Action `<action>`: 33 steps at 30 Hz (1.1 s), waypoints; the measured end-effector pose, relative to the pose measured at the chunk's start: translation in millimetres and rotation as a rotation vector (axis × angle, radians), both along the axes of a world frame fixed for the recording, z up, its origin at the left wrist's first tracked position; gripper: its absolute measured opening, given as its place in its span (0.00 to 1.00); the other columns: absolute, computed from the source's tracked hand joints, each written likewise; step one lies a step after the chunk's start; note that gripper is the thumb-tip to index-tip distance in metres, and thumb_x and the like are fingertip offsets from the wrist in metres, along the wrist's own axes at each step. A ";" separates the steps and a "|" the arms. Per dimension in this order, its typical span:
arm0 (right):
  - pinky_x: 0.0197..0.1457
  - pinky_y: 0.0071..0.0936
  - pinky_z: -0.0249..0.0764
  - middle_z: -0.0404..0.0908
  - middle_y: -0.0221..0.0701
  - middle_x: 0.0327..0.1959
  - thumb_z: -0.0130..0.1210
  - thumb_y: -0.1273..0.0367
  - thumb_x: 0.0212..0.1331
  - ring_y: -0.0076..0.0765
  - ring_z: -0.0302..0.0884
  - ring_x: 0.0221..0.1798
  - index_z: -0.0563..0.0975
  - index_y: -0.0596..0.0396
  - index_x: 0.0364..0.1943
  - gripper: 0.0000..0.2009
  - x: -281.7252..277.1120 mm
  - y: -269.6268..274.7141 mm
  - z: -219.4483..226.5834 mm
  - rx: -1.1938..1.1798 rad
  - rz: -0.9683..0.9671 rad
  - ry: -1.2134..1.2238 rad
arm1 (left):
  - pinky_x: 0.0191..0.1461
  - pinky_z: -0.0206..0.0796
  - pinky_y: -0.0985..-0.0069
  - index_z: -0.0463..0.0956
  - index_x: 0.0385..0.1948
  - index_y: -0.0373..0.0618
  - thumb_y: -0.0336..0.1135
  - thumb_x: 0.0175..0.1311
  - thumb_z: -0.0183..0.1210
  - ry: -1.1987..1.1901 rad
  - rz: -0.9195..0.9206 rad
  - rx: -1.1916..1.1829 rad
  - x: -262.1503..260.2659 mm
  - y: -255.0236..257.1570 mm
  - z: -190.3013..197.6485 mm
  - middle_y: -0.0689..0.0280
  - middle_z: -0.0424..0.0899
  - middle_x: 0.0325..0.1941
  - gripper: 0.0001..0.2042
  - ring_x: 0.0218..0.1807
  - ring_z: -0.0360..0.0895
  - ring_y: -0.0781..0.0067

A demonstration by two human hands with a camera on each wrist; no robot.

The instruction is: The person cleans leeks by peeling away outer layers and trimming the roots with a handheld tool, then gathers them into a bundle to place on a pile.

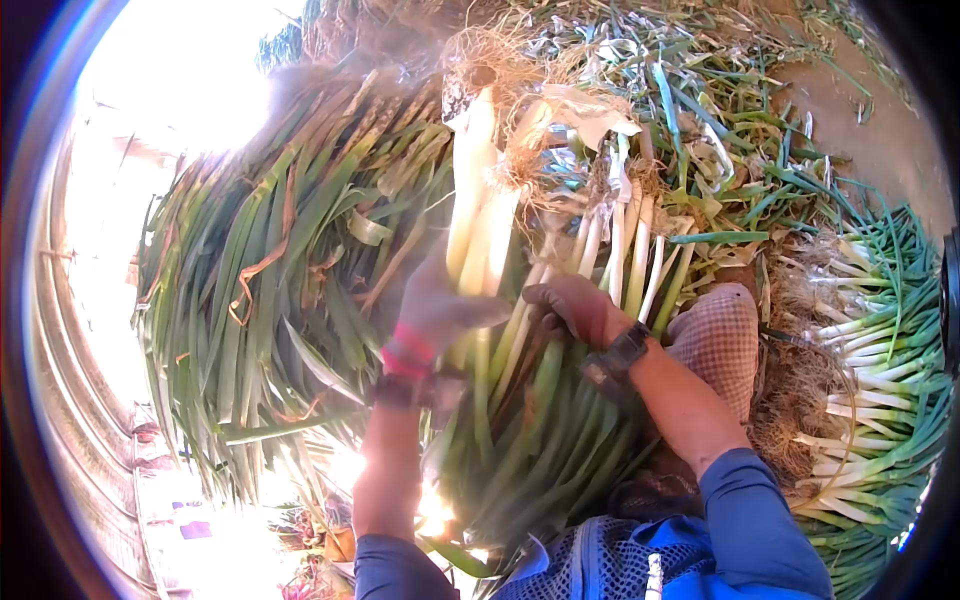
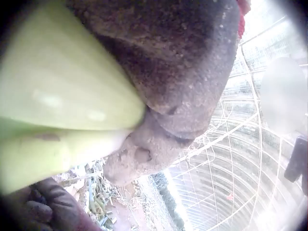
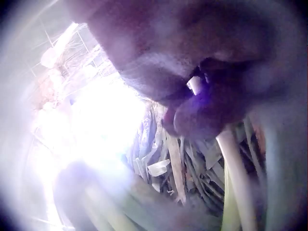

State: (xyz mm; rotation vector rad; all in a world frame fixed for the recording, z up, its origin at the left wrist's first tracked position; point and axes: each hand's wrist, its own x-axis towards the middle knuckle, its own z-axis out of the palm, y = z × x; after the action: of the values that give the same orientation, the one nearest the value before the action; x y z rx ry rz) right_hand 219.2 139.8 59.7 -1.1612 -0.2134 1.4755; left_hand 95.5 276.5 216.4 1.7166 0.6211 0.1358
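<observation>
My gloved left hand [image 1: 440, 300] grips thick pale green onion stalks [image 1: 472, 200], their roots [image 1: 485, 60] pointing away from me. In the left wrist view those stalks [image 2: 57, 82] fill the left side, with the gloved fingers [image 2: 168, 62] curled over them. To the right, my gloved right hand [image 1: 577, 308] has its fingers bent and pinches a thinner green onion stalk [image 3: 236, 168], seen below the fingers in the right wrist view. Long green leaves [image 1: 545, 450] spread over my lap beneath both hands. More rooted white stalks [image 1: 630, 240] lie just beyond the right hand.
A big heap of green onion leaves [image 1: 270, 240] lies at left. Stripped leaf scraps [image 1: 700, 110] cover the ground ahead. Along the right, several green onions [image 1: 870, 400] lie in a row, roots inward. A checked knee [image 1: 715, 340] is beside the right hand.
</observation>
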 end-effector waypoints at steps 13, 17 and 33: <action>0.53 0.46 0.81 0.87 0.55 0.47 0.51 0.49 0.76 0.55 0.88 0.50 0.84 0.60 0.53 0.26 37.2 76.5 -82.8 -0.247 0.168 -1.599 | 0.47 0.80 0.76 0.71 0.70 0.41 0.28 0.45 0.77 -0.087 0.088 -0.060 -67.2 36.7 -11.9 0.65 0.86 0.51 0.42 0.45 0.83 0.78; 0.56 0.47 0.79 0.85 0.62 0.49 0.49 0.47 0.75 0.63 0.85 0.52 0.83 0.64 0.52 0.29 20.0 82.7 -83.6 -0.111 0.097 -1.190 | 0.46 0.84 0.74 0.65 0.74 0.40 0.18 0.49 0.72 -0.115 0.027 -0.037 -74.6 46.7 -19.3 0.61 0.85 0.53 0.44 0.42 0.87 0.70; 0.45 0.30 0.81 0.91 0.35 0.46 0.60 0.62 0.69 0.47 0.89 0.51 0.91 0.45 0.38 0.10 -20.7 103.9 -98.5 -0.376 0.343 -1.571 | 0.45 0.78 0.77 0.72 0.69 0.40 0.27 0.44 0.78 -0.173 0.101 -0.116 -77.3 18.4 -3.3 0.67 0.85 0.48 0.42 0.41 0.82 0.77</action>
State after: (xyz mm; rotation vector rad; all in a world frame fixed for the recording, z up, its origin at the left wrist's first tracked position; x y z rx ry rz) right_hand 198.5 243.7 -38.8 -2.4777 -1.2670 0.5325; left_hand 18.2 294.8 213.1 1.5437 0.5762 0.3110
